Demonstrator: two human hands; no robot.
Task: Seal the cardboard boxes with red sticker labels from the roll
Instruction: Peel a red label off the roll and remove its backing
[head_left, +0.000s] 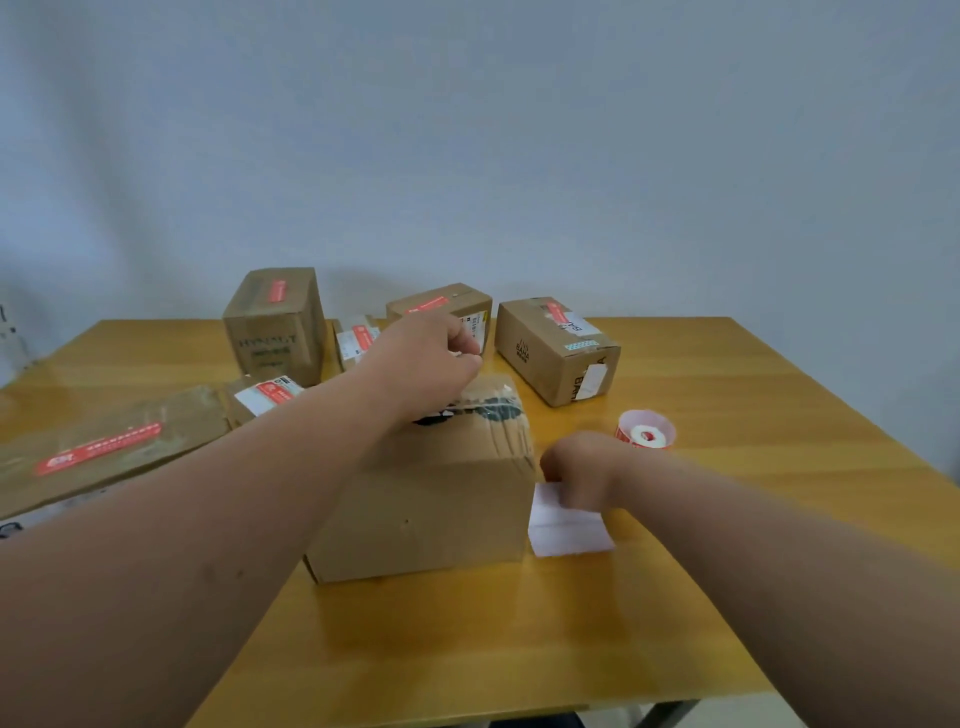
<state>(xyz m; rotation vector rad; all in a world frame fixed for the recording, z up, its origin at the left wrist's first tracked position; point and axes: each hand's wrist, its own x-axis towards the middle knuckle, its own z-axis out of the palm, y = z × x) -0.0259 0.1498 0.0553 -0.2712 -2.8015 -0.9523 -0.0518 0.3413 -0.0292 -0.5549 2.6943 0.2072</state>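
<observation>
While six boxes toward the far and left side of the bench (727, 395) already carry red stickers, the box (431, 499) nearest the person shows none on the faces in view, so by my reading the sealing is mostly done and this box is the one in hand. Among the finished ones are a tall box (275, 325) at the far left, a flat box (104, 447) lying at the left edge, a small box (267, 395) just behind it, two more boxes (358, 338) and (441, 306) partly hidden behind the left hand, and a box printed with dark letters (556, 348) at the far right. The left hand (426, 358) rests on the far top edge of the near box, fingers curled as if pinching something thin there; what it pinches is too small to make out. The right hand (582, 473), blurred, is closed on a white strip of paper (566, 525) just to the right of the near box, most likely sticker backing, though no red shows on it. The sticker roll (644, 428) stands on the bench just beyond the right hand, near the lettered box, apart from both hands. What remains, as I judge it, is to get a red sticker across the top seam of the near box and press it flat; I see no other unsealed box.
</observation>
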